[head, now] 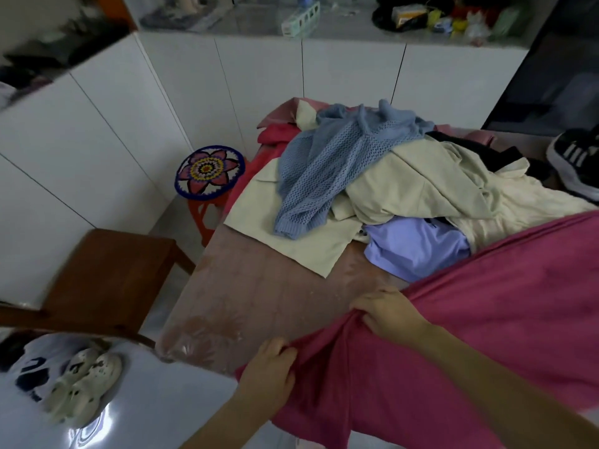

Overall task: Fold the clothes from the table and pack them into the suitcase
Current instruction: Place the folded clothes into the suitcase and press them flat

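Left hand [267,367] and right hand [389,314] clutching pink garment [486,335], cut off at right, lilac top [418,247] half-buried

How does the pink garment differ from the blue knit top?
The pink garment is smooth cloth; the blue knit top is open mesh. The left hand and right hand grip the pink garment; the blue knit top lies untouched on the pile. Both are unfolded.
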The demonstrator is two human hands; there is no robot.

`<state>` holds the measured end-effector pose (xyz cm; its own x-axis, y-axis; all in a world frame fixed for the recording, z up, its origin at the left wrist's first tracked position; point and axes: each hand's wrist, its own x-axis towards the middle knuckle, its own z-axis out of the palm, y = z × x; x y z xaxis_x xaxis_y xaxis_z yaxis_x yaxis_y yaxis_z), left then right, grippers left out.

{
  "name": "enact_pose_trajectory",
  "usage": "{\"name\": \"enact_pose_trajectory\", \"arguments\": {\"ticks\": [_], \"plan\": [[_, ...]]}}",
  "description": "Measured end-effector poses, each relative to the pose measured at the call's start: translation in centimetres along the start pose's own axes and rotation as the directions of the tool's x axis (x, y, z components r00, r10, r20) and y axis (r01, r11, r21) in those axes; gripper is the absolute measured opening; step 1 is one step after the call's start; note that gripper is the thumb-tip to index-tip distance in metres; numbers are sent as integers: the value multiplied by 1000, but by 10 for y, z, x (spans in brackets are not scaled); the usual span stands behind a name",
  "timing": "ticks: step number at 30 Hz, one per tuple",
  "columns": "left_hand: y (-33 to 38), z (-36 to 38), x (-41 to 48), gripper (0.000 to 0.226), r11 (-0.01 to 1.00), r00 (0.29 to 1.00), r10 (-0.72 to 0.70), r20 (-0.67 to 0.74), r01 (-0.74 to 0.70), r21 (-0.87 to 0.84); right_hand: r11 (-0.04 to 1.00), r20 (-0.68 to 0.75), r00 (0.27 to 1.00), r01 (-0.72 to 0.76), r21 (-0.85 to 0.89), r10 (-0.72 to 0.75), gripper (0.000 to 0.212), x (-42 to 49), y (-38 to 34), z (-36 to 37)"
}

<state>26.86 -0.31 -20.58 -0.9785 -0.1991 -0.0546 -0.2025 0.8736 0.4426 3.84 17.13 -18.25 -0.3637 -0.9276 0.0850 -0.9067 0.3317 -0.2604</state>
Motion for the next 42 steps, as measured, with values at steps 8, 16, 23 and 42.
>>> {"name": "enact_pose_trajectory", "arguments": {"ticks": [8, 16, 23, 42], "plan": [[-61, -80, 76, 12, 883, 909, -410, 76, 416, -216, 933, 4, 936, -351, -84, 353, 58, 47, -9, -19], [-75, -61, 68, 16, 847, 863, -504, -17, 490, -206, 862, 170, 895, 443, -245, -411, 67, 40, -54, 15], [-89, -66, 66, 30, 732, 815, -579, 22, 531, -427, 984, 61, 984, 165, 63, -169, 29, 88, -109, 20], [-76, -89, 59, 27, 542, 834, -434, 340, 543, -641, 929, 26, 962, -269, 254, 272, 25, 158, -96, 7]]}}
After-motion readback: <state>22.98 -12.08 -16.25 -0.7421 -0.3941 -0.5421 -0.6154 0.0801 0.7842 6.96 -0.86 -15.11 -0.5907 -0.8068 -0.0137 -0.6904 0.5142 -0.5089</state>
